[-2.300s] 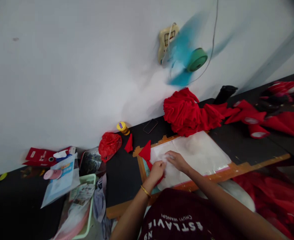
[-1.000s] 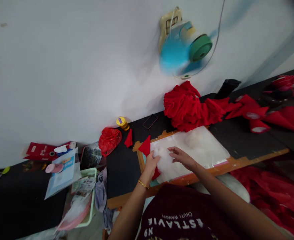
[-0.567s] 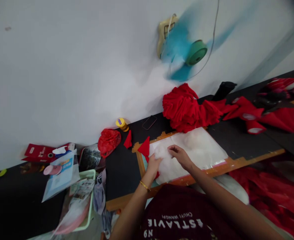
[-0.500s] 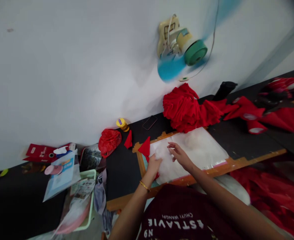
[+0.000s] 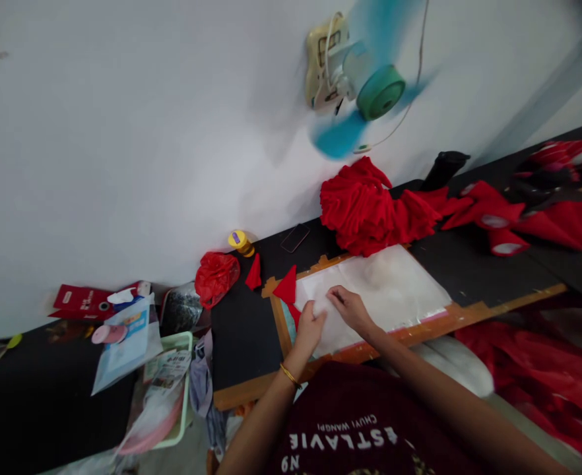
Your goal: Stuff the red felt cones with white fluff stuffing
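Observation:
My left hand [image 5: 311, 326] is over the left end of the white padded sheet [image 5: 385, 290], fingers closed, with some white material at the fingertips too small to make out. To its right, my right hand [image 5: 346, 307] is held in a pinch above the same sheet; what it holds, if anything, is too small to see. A red cloth triangle [image 5: 286, 287] lies just beyond my left hand, at the sheet's left edge. The large pile of red cloth pieces [image 5: 357, 208] rests behind the sheet.
A phone [image 5: 295, 238], a yellow-lidded jar [image 5: 241, 243] and a red plastic bag [image 5: 216, 278] stand along the wall. Red sewn pieces [image 5: 496, 214] lie at the right. A fan [image 5: 381, 92] hangs above. A green basket [image 5: 186, 389] is lower left.
My right hand's fingers have come from spread to pinched and a little nearer my left hand. My left hand has shifted slightly right. The view has moved slightly.

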### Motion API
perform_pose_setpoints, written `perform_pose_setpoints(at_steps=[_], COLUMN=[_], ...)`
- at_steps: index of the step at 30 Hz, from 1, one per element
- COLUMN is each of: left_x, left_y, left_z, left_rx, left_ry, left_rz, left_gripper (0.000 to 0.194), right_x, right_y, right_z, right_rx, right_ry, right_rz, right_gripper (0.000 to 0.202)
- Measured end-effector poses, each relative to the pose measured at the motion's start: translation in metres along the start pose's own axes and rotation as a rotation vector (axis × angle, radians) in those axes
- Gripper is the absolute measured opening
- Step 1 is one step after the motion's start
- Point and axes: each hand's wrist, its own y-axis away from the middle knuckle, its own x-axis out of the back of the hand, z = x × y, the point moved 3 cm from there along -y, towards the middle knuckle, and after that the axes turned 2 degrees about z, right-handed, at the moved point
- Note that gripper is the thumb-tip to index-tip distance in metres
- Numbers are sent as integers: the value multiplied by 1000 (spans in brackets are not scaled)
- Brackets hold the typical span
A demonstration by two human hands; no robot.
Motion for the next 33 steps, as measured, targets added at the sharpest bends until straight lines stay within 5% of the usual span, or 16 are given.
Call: perform_pose_setpoints(at_steps=[3, 5, 12, 23, 28, 33], left_x=[5, 7, 6, 19, 15, 9], left_y=[1, 0, -3, -6, 1, -5], left_z=[12, 19, 21, 13, 16, 16], left_rx=[-120, -151, -77, 60, 167, 260], left_ry=[-4, -11, -109, 100, 326, 484], left_rz=[33, 29, -22, 33, 71, 60], left_gripper=[56, 50, 19, 29, 38, 45], right_x=[-6, -9, -5, 0, 0, -15], right_y=[2, 3, 4, -1, -4, 10], right_z=[-3, -7, -6, 8, -4, -26], right_rx=[-21, -17, -4, -86, 89, 256], right_ry=[-23, -29, -44, -54, -46, 167], right_rz=[-17, -25, -12, 145, -84, -392], right_gripper=[21, 21, 20, 23, 32, 107])
